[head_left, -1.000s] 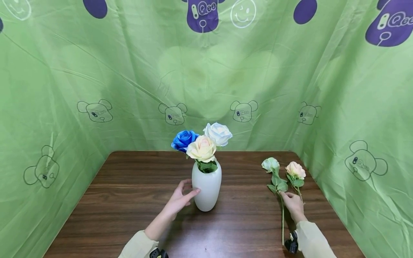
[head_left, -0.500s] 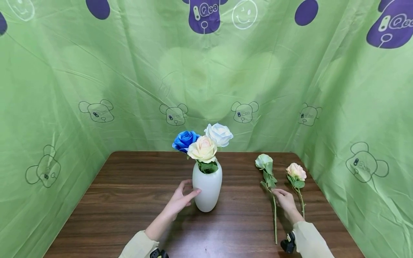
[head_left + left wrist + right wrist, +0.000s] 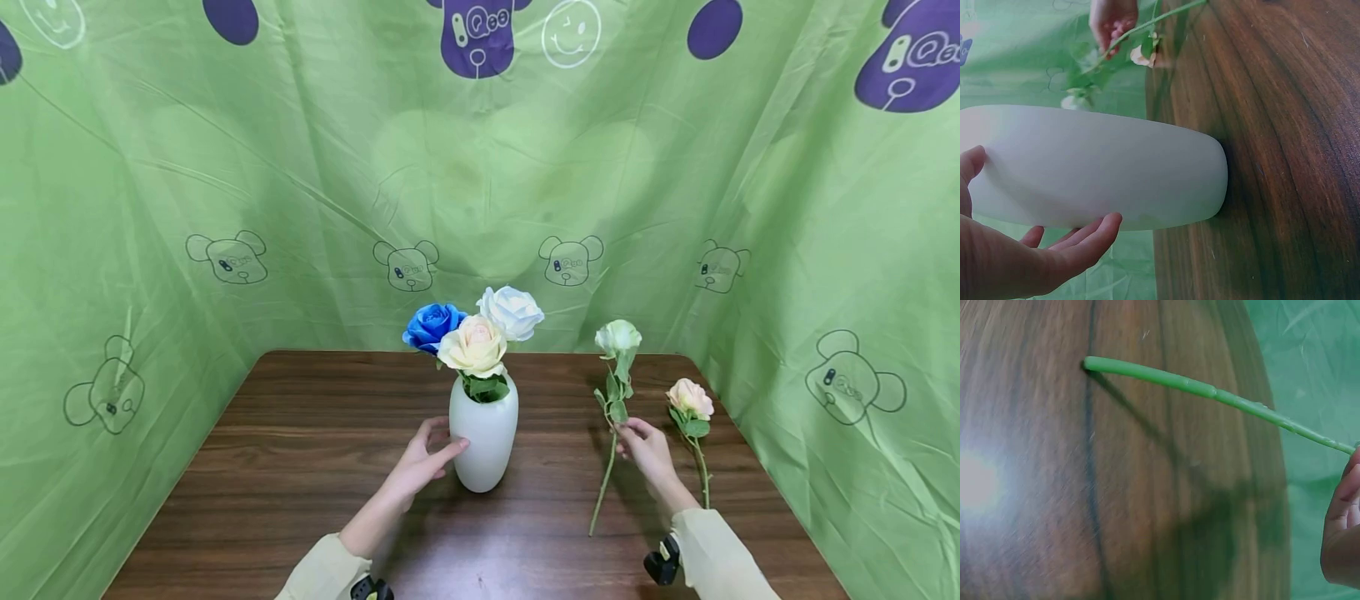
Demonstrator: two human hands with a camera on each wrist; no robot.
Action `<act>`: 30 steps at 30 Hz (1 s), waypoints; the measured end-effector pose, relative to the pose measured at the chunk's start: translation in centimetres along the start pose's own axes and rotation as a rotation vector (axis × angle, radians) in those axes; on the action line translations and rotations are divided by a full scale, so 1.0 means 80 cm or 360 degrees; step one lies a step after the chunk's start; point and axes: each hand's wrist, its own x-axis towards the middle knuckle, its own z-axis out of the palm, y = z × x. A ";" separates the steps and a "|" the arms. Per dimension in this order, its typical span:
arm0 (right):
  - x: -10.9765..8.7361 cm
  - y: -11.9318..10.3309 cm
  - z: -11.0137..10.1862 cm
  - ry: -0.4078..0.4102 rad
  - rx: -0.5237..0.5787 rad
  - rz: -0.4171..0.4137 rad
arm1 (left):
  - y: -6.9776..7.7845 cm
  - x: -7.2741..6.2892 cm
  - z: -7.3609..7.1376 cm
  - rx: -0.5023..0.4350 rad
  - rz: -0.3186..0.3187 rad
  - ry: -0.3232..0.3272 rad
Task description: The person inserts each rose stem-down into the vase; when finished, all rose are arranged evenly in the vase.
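A white vase point(image 3: 486, 442) stands upright mid-table, holding a blue rose point(image 3: 433, 327), a cream rose point(image 3: 474, 346) and a white rose point(image 3: 512, 313). My left hand point(image 3: 422, 463) holds the vase's left side, thumb on the front and fingers round toward the back. On the right, my right hand point(image 3: 649, 457) pinches the stem of a pale green-white rose point(image 3: 618, 337) just below its leaves. Its bloom is raised and tilts away from me. In the right wrist view the lower end of the green stem point(image 3: 1185, 382) meets its shadow at the tabletop.
A pale pink rose point(image 3: 690, 399) lies on the right side of the brown wooden table point(image 3: 285, 467), beyond my right wrist. Green printed cloth point(image 3: 315, 183) hangs close behind the table and along both sides.
My right hand has moved left and slightly up with the green-white rose, away from the pink one. The rose's bloom has lifted. My left hand stays at the vase.
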 end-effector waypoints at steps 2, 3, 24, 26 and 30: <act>-0.004 -0.018 0.010 -0.0010 -0.0024 -0.0059 | 0.000 0.000 0.000 -0.0001 -0.0006 0.0005; -0.004 -0.023 0.014 -0.0017 -0.0012 -0.0104 | 0.000 0.000 0.000 -0.0002 -0.0006 0.0006; -0.004 -0.128 0.067 -0.0036 0.0541 -0.0657 | -0.001 0.001 0.000 0.0004 -0.0003 0.0009; -0.006 -0.138 0.073 -0.0019 0.0664 -0.0639 | -0.002 0.001 -0.001 0.0004 -0.0003 0.0007; -0.018 -0.178 0.089 0.0071 0.0849 -0.0537 | -0.002 0.002 -0.001 0.0006 -0.0004 0.0003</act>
